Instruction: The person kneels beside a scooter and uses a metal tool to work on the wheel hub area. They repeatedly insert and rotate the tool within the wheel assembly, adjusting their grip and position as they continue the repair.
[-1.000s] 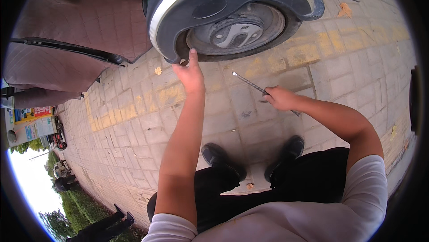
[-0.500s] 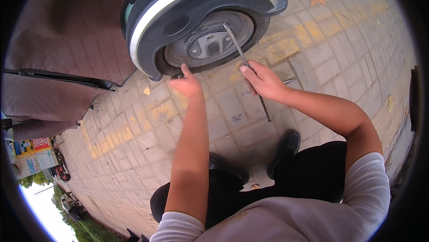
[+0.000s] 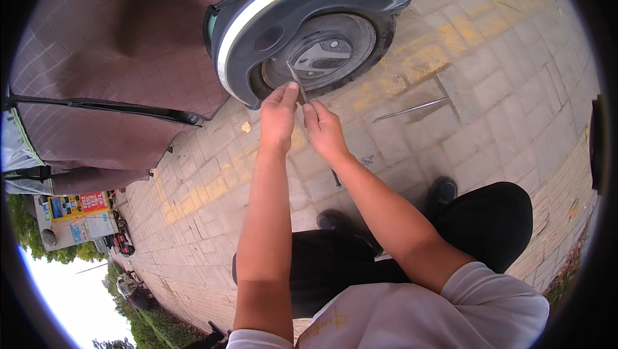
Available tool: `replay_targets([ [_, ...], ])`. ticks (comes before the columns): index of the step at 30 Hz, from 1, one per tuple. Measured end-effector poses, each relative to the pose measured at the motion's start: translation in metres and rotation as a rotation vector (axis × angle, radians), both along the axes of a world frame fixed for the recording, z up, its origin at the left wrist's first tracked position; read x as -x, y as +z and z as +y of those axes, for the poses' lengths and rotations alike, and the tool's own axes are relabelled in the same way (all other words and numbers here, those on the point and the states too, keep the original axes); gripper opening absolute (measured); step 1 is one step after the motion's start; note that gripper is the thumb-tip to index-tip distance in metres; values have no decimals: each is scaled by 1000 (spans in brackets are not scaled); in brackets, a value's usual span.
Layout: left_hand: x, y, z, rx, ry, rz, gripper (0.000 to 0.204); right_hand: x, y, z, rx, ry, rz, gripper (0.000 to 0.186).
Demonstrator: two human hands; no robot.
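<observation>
Ahead of me is a small wheel [image 3: 368, 45] with a black tyre and a grey hub, under a dark fender [image 3: 257, 20] with a white band. Both of my hands are on a long thin metal tyre lever [image 3: 295, 75]. Its upper tip reaches the near left part of the wheel rim; whether it is wedged in cannot be made out. My left hand [image 3: 279, 117] pinches the lever close to that tip. Just below, my right hand [image 3: 324, 131] is closed round the shaft, and the lower end shows beneath it.
A second metal lever [image 3: 412, 109] lies on the paving [image 3: 496, 91] to the right of my hands. A brown quilted cover [image 3: 122, 46] hangs at the left. My shoes [image 3: 443, 191] are on the paving below. A printed sign [image 3: 74, 214] stands far left.
My right hand has moved left and turned the lever, whose tip shifted from the hub's upper part to the left rim. My left hand has left the tyre's lower edge and grips the lever.
</observation>
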State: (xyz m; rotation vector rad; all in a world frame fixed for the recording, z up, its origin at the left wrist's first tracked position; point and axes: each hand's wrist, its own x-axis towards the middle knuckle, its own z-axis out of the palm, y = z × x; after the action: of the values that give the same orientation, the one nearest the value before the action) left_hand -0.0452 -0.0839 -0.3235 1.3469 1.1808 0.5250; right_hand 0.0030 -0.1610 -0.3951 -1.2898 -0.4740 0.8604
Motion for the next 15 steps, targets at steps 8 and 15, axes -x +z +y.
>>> replay_targets([
  [8, 22, 47, -12, -261, 54, 143, 31, 15, 5, -3, -133, 104, -170, 18],
  [15, 23, 60, -23, -427, -66, 191, 32, -23, 17, 12, -327, 313, 70, 23],
])
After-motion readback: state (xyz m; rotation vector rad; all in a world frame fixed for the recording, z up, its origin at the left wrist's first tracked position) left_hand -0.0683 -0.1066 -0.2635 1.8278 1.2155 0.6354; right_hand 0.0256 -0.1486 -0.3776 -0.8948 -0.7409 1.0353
